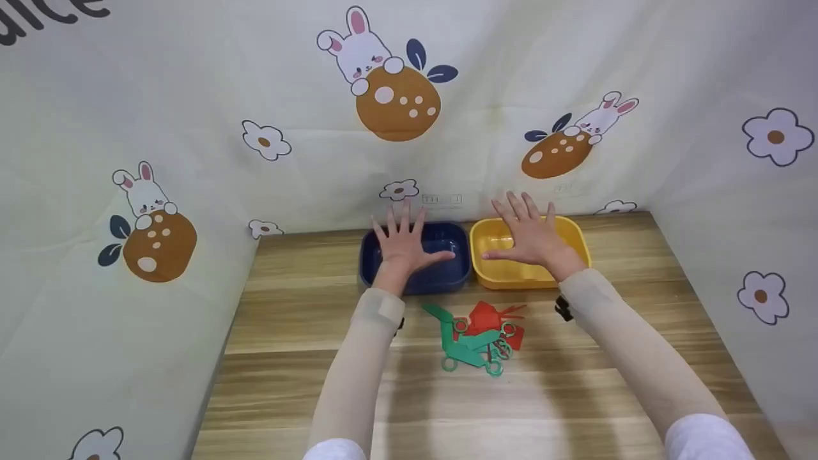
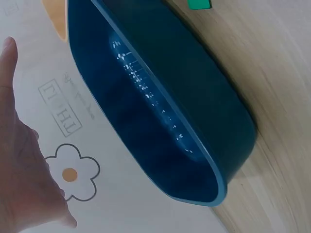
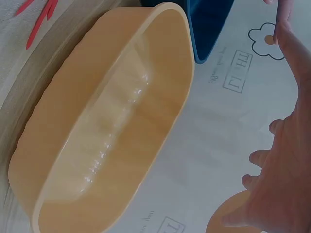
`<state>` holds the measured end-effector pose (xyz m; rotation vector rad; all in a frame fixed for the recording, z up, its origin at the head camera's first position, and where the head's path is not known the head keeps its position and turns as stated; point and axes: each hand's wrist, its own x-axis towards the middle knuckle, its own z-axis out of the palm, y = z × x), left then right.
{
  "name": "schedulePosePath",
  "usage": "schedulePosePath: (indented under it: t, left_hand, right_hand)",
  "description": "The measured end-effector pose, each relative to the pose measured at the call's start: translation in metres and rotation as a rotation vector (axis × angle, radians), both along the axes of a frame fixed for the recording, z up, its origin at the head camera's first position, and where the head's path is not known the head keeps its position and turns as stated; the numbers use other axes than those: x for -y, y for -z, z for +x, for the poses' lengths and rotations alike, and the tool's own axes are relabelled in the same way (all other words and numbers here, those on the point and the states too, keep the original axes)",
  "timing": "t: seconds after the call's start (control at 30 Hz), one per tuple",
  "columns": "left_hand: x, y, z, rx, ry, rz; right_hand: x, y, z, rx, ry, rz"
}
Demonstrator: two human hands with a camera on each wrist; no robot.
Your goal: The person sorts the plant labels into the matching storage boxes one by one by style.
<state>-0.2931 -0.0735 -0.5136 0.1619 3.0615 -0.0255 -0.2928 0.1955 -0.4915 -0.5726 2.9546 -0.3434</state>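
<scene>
In the head view, the left hand (image 1: 404, 248) hangs above the blue bin (image 1: 447, 282), its grip loose, with straight fingers splayed wide. The right hand (image 1: 533, 239) is above the yellow bin (image 1: 508, 281), its grip spread the same way. Both bins are smooth, rounded rectangles with a plastic-like shine, set side by side on the wood-grained counter (image 1: 287, 332). In front of them lies a mixed pile: flat, angular green pieces (image 1: 463, 353) with slim rings among them, and red pieces (image 1: 484, 316), some blocky, some thin strips. Behind hangs a softly creased cloth (image 1: 307, 179) printed with rabbits and flowers.

In the left wrist view, the blue bin's glossy inside carries a line of white glints; the hand's side shows well apart from its rim.

In the right wrist view, the yellow bin gleams likewise, pointed red strips lie beyond it, and the hand stays clear.
</scene>
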Motion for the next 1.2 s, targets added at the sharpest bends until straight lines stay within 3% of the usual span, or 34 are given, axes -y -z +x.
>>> schedulePosePath:
  t: [0.5, 0.97, 1.2]
  left_hand:
    - [0.015, 0.001, -0.001, 0.016, -0.039, 0.025]
    - [0.029, 0.006, 0.005, -0.036, -0.049, 0.055]
    - [0.039, 0.014, 0.007, -0.047, -0.060, 0.091]
  right_hand:
    - [-0.003, 0.002, 0.001, -0.047, 0.017, 0.015]
    - [-0.009, 0.008, 0.007, -0.078, 0.014, -0.004]
    - [-0.011, 0.012, 0.009, -0.075, 0.008, 0.014]
